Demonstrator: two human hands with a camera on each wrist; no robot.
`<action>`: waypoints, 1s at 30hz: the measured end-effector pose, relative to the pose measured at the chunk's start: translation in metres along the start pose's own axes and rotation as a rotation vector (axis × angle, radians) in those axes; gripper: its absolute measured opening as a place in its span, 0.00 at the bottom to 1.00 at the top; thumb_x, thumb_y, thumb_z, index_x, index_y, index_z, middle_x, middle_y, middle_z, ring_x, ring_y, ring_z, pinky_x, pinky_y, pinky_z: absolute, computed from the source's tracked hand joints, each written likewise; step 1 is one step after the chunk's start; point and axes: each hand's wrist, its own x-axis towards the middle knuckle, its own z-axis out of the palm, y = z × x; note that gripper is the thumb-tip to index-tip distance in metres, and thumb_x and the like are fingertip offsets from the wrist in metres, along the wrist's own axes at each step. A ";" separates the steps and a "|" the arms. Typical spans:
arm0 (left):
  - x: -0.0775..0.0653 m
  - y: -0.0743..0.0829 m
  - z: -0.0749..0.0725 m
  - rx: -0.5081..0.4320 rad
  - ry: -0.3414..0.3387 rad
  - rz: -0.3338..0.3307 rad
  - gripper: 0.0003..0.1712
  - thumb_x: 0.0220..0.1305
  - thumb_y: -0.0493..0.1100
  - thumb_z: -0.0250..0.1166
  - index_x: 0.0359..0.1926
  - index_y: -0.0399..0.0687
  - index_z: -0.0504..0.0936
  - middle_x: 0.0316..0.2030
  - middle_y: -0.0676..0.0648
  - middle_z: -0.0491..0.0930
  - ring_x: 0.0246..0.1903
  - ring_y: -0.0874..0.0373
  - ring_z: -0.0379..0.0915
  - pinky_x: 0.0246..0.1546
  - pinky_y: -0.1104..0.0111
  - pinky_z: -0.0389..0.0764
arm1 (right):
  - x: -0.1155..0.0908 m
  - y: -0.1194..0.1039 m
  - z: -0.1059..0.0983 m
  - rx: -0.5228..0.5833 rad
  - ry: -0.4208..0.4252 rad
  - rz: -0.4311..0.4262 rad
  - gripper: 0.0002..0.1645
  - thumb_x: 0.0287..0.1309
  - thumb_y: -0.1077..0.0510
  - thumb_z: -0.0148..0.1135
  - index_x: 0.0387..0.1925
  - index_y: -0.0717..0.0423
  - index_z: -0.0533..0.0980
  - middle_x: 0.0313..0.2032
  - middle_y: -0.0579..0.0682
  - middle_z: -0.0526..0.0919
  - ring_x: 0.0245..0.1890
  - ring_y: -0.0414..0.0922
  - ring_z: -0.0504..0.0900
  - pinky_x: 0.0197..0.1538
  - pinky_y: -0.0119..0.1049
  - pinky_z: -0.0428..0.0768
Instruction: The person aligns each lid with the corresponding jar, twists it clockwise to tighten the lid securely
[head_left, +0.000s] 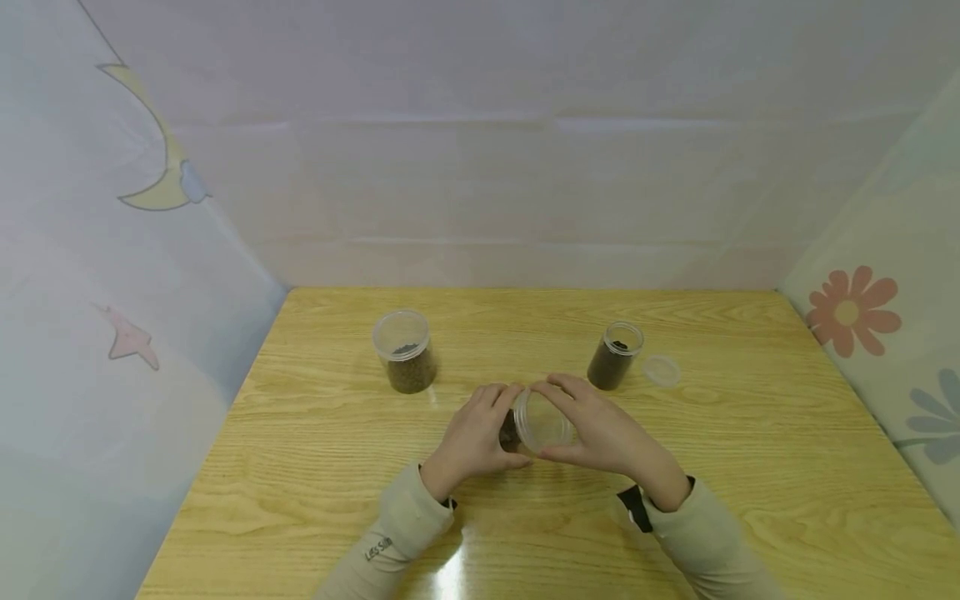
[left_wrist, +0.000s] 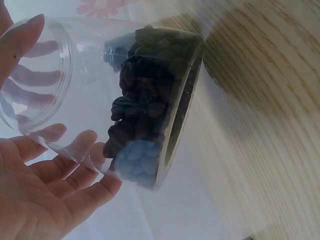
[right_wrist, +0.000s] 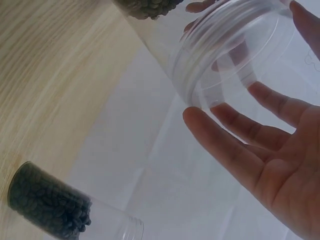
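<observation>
Head view: above a wooden table (head_left: 262, 467), a person's left hand (head_left: 476, 437) and right hand (head_left: 600, 429) part-curl around a tilted clear jar (left_wrist: 92, 75), gripping body and mouth end respectively. A slip or steeper tilt could spill its dark pieces (left_wrist: 145, 92); whether it is sealed remains unclear.

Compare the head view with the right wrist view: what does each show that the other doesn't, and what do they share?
Only the head view shows the wide jar, the loose lid beside the narrow jar, and the crescent moon and red flower pictured on the walls.

Only the right wrist view shows the palm side of the right hand and separate dark pieces inside the narrow jar.

Both show the held jar, the right hand touching it, the narrow jar and the wooden table.
</observation>
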 end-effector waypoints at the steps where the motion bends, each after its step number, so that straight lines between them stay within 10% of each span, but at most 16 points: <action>1: 0.000 0.000 0.000 -0.002 0.000 0.000 0.54 0.37 0.59 0.76 0.63 0.42 0.62 0.53 0.42 0.69 0.52 0.50 0.66 0.49 0.61 0.75 | 0.000 -0.001 0.000 -0.006 -0.002 0.009 0.44 0.45 0.43 0.70 0.59 0.61 0.67 0.53 0.64 0.71 0.51 0.59 0.72 0.47 0.52 0.75; 22: -0.001 0.001 0.003 0.001 0.037 0.040 0.54 0.35 0.59 0.77 0.62 0.42 0.63 0.51 0.44 0.70 0.51 0.50 0.67 0.48 0.63 0.74 | 0.005 -0.010 0.003 -0.009 -0.012 0.243 0.43 0.49 0.36 0.63 0.53 0.68 0.71 0.44 0.66 0.79 0.36 0.55 0.82 0.39 0.48 0.80; 30: -0.001 0.002 0.003 0.010 0.041 0.043 0.55 0.35 0.59 0.77 0.63 0.45 0.62 0.51 0.44 0.70 0.51 0.51 0.67 0.48 0.63 0.75 | 0.010 -0.015 0.005 -0.002 -0.020 0.371 0.41 0.53 0.36 0.59 0.47 0.73 0.73 0.18 0.50 0.77 0.14 0.38 0.74 0.27 0.38 0.79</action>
